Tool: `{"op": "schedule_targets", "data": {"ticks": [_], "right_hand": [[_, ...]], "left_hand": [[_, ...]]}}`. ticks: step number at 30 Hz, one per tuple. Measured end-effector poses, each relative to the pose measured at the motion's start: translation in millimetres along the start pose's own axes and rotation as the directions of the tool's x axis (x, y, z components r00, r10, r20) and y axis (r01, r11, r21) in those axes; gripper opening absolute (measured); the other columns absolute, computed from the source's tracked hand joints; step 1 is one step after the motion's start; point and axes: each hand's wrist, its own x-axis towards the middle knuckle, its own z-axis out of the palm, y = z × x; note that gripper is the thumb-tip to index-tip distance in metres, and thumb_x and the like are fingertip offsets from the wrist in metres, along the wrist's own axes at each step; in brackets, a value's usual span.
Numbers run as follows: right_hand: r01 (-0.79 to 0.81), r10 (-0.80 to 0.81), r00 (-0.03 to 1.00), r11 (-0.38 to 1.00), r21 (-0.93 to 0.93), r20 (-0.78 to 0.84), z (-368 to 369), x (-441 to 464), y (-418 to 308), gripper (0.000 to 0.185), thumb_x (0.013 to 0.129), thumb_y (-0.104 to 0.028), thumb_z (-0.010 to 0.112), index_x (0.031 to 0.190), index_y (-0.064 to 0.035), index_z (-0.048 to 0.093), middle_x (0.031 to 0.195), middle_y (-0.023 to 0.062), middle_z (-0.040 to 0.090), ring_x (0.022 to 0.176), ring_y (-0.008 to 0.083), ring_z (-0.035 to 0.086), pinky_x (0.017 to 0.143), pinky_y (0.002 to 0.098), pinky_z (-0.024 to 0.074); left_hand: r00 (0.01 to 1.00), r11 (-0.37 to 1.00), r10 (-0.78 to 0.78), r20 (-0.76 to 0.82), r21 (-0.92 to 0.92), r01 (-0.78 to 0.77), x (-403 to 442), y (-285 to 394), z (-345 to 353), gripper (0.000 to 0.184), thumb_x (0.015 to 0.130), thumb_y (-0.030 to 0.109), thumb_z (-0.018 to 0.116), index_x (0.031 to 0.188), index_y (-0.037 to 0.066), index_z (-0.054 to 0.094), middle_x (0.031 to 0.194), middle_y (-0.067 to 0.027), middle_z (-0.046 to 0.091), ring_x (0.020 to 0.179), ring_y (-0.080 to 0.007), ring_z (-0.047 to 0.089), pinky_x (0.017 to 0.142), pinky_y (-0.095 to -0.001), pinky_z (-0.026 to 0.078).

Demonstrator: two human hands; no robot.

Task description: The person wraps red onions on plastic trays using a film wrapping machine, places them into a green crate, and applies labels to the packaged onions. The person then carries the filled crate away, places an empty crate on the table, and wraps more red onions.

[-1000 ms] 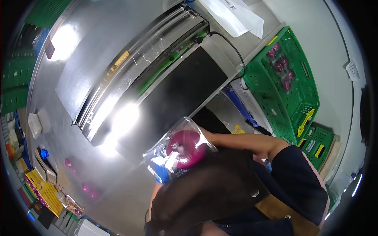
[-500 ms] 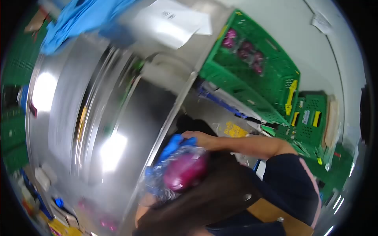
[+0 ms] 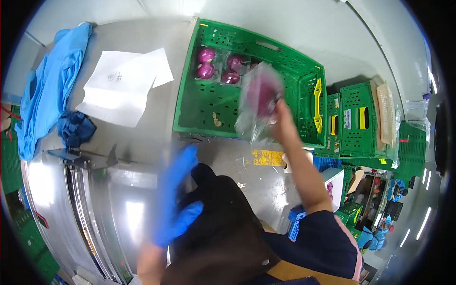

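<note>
My right hand (image 3: 281,114) is bare and grips a see-through bag of red onions (image 3: 264,92). The bag is smeared by motion and hangs over the green crate (image 3: 209,109), in front of its near wall. Several bagged red onions (image 3: 231,76) lie along the far side of that crate, some partly hidden behind the held bag. My left hand (image 3: 173,202), in a blue glove, is low at the left beside the dark apron (image 3: 218,223). Its thumb and fingers are spread, with nothing in them.
White paper sheets (image 3: 118,85) and a light blue garment (image 3: 57,90) lie on the metal table. A steel machine (image 3: 128,199) stands at the lower left. More green crates (image 3: 354,111) are at the right. Distant people in blue (image 3: 377,237) show at the lower right.
The bag of red onions has gone from in front of my body to over the crate in my right hand. My left hand has let go of it. The view has swung toward the crate.
</note>
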Motion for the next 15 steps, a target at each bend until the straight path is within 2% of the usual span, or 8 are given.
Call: {"op": "schedule_targets", "data": {"ticks": [2,3,6,8,10,11,14,15], "right_hand": [[0.154,-0.338,0.919,0.780,-0.607,-0.202,-64,65,-38,0.050,0.081,-0.038,0.069,0.108,0.0034,0.062,0.097,0.0087,0.067,0.087,0.0169,0.061,0.077,0.0296,0.0472],[0.155,-0.436,0.877,0.655,-0.740,-0.203,-90,92,-49,0.059,0.075,-0.043,0.074,0.108,0.0042,0.063,0.099,0.0100,0.067,0.086,0.0161,0.061,0.079,0.0288,0.0469],[-0.211,-0.487,0.773,0.409,-0.888,-0.408,-174,156,-46,0.085,0.058,-0.064,0.075,0.107,0.0043,0.065,0.098,0.0185,0.068,0.091,0.0280,0.066,0.085,0.0364,0.0483],[-0.366,-0.443,0.756,0.325,-0.872,-0.482,-198,179,-32,0.089,0.057,-0.067,0.074,0.109,0.0051,0.064,0.102,0.0211,0.067,0.096,0.0312,0.065,0.089,0.0383,0.0472],[-0.337,-0.444,0.756,0.367,-0.867,-0.482,-202,194,-16,0.089,0.058,-0.066,0.074,0.109,0.0060,0.064,0.105,0.0215,0.067,0.099,0.0302,0.064,0.090,0.0382,0.0469],[-0.324,-0.442,0.756,0.388,-0.863,-0.482,-200,201,-7,0.088,0.059,-0.066,0.074,0.109,0.0064,0.064,0.106,0.0216,0.066,0.101,0.0297,0.064,0.090,0.0381,0.0468],[-0.162,-0.289,0.883,0.551,-0.819,-0.369,-217,238,14,0.088,0.062,-0.066,0.073,0.110,0.0066,0.064,0.105,0.0203,0.067,0.102,0.0275,0.064,0.090,0.0382,0.0468],[-0.240,-0.254,0.885,0.469,-0.850,-0.390,-216,244,10,0.090,0.064,-0.065,0.073,0.119,0.0042,0.060,0.110,0.0171,0.066,0.105,0.0242,0.063,0.092,0.0383,0.0471]], "left_hand": [[0.980,0.923,-0.199,-0.001,-0.336,0.187,-10,-8,2,0.079,0.083,0.025,0.064,0.146,-0.001,0.026,0.149,-0.0195,0.031,0.137,-0.0315,0.032,0.112,-0.0434,0.025],[0.942,0.864,-0.333,0.040,-0.387,0.322,-16,-7,-1,0.078,0.082,0.024,0.065,0.146,-0.001,0.027,0.148,-0.0191,0.034,0.136,-0.0310,0.034,0.112,-0.0431,0.026],[0.828,0.705,-0.555,0.078,-0.485,0.518,-31,-11,-2,0.078,0.082,0.026,0.067,0.145,-0.001,0.030,0.143,-0.0191,0.041,0.132,-0.0310,0.040,0.110,-0.0422,0.031],[0.800,0.717,-0.597,0.069,-0.403,0.569,-33,-14,-2,0.074,0.082,0.027,0.068,0.143,0.000,0.035,0.138,-0.0179,0.047,0.127,-0.0292,0.046,0.108,-0.0412,0.034],[0.761,0.681,-0.639,0.114,-0.377,0.628,-33,-17,-2,0.072,0.082,0.027,0.068,0.142,0.000,0.037,0.136,-0.0173,0.049,0.125,-0.0281,0.048,0.108,-0.0411,0.034],[0.736,0.706,-0.674,-0.060,-0.344,0.619,-32,-16,13,0.078,0.077,0.044,0.067,0.135,-0.003,0.046,0.120,-0.0181,0.062,0.106,-0.0253,0.061,0.097,-0.0377,0.043],[0.652,0.626,-0.755,-0.071,-0.374,0.684,-34,-19,10,0.079,0.076,0.045,0.067,0.136,-0.002,0.046,0.119,-0.0183,0.062,0.106,-0.0254,0.061,0.097,-0.0382,0.044],[0.650,0.598,-0.760,-0.020,-0.415,0.686,-37,-21,5,0.077,0.079,0.040,0.068,0.139,0.000,0.041,0.125,-0.0174,0.058,0.113,-0.0255,0.056,0.101,-0.0393,0.040]]}}
